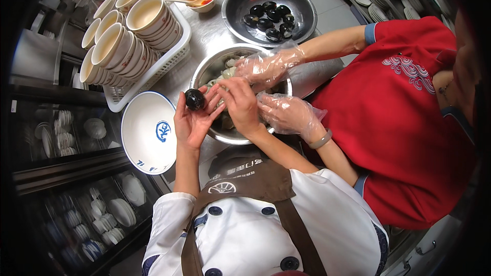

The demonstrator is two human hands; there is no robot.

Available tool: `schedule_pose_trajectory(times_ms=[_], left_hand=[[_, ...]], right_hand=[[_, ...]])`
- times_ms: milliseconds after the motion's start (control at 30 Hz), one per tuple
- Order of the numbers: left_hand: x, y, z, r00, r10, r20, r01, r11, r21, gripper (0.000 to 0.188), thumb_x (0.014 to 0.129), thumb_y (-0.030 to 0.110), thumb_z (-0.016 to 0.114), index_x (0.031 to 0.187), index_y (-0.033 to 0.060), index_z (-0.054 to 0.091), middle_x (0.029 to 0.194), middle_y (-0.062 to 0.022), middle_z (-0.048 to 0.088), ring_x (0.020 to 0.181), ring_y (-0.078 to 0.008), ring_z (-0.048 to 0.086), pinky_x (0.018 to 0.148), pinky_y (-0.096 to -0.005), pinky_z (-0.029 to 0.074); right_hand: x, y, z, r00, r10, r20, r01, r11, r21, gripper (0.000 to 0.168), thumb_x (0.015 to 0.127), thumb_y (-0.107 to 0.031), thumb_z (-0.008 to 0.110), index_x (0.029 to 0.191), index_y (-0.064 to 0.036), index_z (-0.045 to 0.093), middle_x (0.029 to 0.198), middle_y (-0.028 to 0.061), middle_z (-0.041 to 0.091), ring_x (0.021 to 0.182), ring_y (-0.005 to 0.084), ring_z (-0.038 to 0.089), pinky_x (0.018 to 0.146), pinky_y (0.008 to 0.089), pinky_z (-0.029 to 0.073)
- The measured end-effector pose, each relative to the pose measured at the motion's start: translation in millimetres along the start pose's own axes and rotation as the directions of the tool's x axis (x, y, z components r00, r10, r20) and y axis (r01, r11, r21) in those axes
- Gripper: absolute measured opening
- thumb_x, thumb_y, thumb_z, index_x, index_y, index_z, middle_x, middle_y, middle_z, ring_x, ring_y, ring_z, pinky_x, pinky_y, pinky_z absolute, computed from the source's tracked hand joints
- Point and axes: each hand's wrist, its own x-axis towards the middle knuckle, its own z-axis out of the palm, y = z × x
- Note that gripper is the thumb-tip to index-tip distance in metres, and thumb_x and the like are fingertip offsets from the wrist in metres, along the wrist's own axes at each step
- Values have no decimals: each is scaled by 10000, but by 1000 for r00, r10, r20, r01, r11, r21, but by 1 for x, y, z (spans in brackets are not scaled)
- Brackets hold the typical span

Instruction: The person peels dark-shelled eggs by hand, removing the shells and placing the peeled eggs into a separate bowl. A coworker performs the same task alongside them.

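A dark, glossy peeled egg (195, 99), likely a preserved egg, rests in my left hand (196, 122), palm up with the fingers loosely around it. My right hand (241, 105) is over the near part of a steel bowl (202, 69), its fingertips close to my left fingers; whether it pinches anything cannot be made out. Pale shell pieces (229, 72) lie in that bowl, partly hidden by hands. Beyond it, a second steel bowl (231, 21) holds several dark peeled eggs (273, 15). A white bowl with blue marks (144, 134) stands left of my left hand.
At the right, a co-worker in a red shirt (395, 122) has two plastic-gloved hands (268, 65) at the shell bowl. A white plastic basket (153, 78) of stacked cups (145, 15) stands at the left. A small bowl (211, 5) with a spoon is behind.
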Motion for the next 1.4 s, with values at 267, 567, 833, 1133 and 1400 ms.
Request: schedule_pose_trajectory(times_ms=[267,567,833,1133,1400], left_hand=[[-6,-2,-6,999,-13,-49,17,997,81,542,945,395,423,1215,-73,457,1351,-297,371,1290,-397,342,1086,-534,247],[-4,25,3,999,36,36,-35,999,-25,485,950,339,441,1202,-76,452,1351,-304,363,1290,-410,334,1064,-530,297],[116,41,36,1000,25,-13,-16,877,480,302,919,160,540,1163,-3,470,1102,-214,579,1021,-288,596,894,-388,514],[253,-6,36,984,169,-56,-9,365,931,176,742,32,707,841,15,563,725,-67,566,650,-166,579,556,-292,535],[284,-21,11,949,313,32,8,-124,992,453,662,28,748,1055,-6,525,836,-104,607,676,-171,604,514,-286,519]], right_hand=[[-6,7,1,989,-102,109,117,983,-141,144,794,-21,593,936,-28,569,933,118,525,860,304,566,705,381,473],[-32,6,-12,943,-25,331,140,935,-326,238,727,51,525,960,13,560,1051,178,519,966,330,551,787,397,480],[-31,38,-41,901,-227,370,387,808,-445,158,712,-5,604,862,-30,564,821,108,519,748,291,586,638,374,492],[-31,40,-60,935,-111,337,233,909,-347,137,728,-18,612,855,-36,564,796,102,520,700,284,588,590,370,486],[-50,15,-49,943,-42,329,137,953,-271,121,743,-29,620,849,-41,564,775,96,522,658,277,591,548,366,481]])
